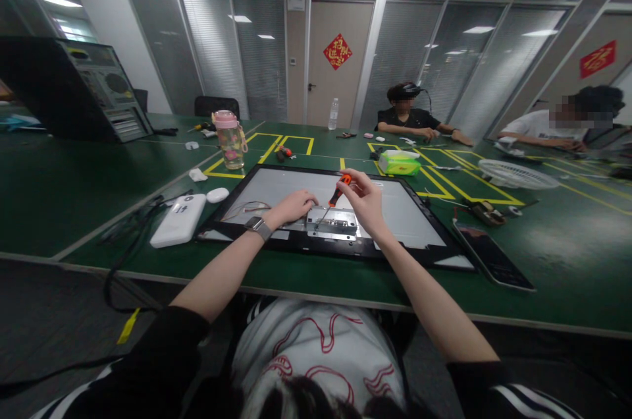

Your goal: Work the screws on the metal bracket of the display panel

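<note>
A flat monitor panel (405, 205) with a black frame lies face down on the green table in front of me. A small metal bracket (332, 221) sits near its front edge. My right hand (364, 196) is closed on a screwdriver (336, 194) with an orange and black handle, its tip angled down onto the bracket. My left hand (295, 205) rests on the panel just left of the bracket, fingers curled beside it. A watch is on my left wrist.
A white power bank (178, 219) and white mouse (217, 194) lie left of the panel, a phone (491, 254) right. Behind are a pink-lidded bottle (230, 139), green tissue pack (399, 163), white fan (513, 174) and a computer case (83, 89). Two other people sit across the table.
</note>
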The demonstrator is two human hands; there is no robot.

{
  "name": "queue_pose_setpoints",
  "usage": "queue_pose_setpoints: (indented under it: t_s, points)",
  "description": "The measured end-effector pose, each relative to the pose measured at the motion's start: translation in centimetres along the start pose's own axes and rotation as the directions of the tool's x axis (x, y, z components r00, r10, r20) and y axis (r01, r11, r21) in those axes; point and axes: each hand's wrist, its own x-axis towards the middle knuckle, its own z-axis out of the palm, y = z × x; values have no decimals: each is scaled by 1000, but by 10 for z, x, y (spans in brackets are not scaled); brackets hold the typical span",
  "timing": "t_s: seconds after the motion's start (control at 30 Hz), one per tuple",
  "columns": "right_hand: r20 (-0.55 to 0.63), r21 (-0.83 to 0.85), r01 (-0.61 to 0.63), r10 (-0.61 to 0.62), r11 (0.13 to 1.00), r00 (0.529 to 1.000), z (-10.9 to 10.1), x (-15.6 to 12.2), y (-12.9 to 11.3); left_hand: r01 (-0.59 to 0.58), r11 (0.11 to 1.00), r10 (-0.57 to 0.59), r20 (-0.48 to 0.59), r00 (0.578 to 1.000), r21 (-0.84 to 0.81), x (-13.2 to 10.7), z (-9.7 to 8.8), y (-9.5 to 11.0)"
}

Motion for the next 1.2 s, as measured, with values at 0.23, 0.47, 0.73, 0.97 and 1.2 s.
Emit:
queue_pose_setpoints:
  t_s: [0.23, 0.47, 0.73, 0.97, 1.2]
  points:
    - [165, 115, -57, 37, 992, 986, -2, 1, -3, -3, 1000, 3, 4, 1000, 2, 1, 0, -1]
    - [75, 72, -31, 26, 997, 997, 0, 1, -5, 14, 1000, -14, 5, 1000, 0, -1, -1, 1]
    - [185, 62, 5, -16, 998, 983, -3, -1, -5, 3, 1000, -3, -3, 1000, 13, 1, 2, -2]
    - [62, 66, -34, 30, 997, 998, -2, 1, -1, 4, 1000, -4, 2, 1000, 0, -1, -1, 1]
    - [75, 231, -145, 131, 962, 988, -2, 3, 1, 15, 1000, -15, -2, 1000, -9, -2, -3, 4]
